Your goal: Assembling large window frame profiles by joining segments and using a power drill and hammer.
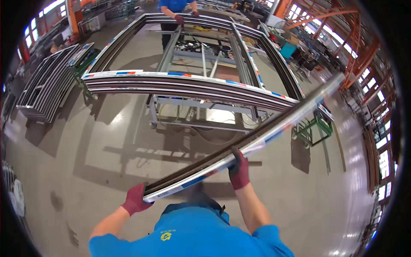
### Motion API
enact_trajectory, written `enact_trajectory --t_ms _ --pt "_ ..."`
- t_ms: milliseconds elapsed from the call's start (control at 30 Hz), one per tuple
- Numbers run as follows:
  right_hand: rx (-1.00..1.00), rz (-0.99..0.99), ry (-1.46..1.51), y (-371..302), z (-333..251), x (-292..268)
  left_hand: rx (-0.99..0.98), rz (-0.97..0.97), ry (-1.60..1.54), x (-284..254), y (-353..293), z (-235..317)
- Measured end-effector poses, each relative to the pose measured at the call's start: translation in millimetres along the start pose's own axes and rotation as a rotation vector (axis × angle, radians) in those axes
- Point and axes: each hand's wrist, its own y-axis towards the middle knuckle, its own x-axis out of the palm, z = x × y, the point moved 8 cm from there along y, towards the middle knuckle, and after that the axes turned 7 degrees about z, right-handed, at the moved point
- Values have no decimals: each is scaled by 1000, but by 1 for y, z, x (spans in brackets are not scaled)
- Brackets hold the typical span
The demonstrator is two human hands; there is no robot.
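**Head view: long frame profile held in both hands**

Head camera coverage shows a long frame profile [239, 147] carried in both hands above the workshop floor [102, 171]. The profile is dark on its upper face and wrapped in white protective film with blue and red patches along its side. It runs diagonally, from the lower left near the person's body up toward the right, where its far end is blurred.

The left hand [136, 199], in a dark red glove, is closed around the near end of the profile. The right hand [239, 169], gloved in the same colour, is clamped on the profile further along, with the fingers wrapped over its upper edge. The hands are set well apart along the length of the profile.

Beyond the profile, a large rectangular window frame [188, 88] of similar film-wrapped sections lies flat on a grey metal counter [201, 107]. At the far side of that frame, a second person in a blue shirt [174, 5] is seen with gloved hands resting on it. A stack of further profiles [47, 85] lies on the floor at the left, and a green trestle [314, 128] stands at the right, just behind the held profile.
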Motion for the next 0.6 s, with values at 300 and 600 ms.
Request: enact_trajectory --t_ms 300,600 --pt "213 -431 -358 207 40 288 -604 223 -303 -55 57 76" --pt "128 -378 -445 376 68 440 -786 281 -297 -64 219 90"
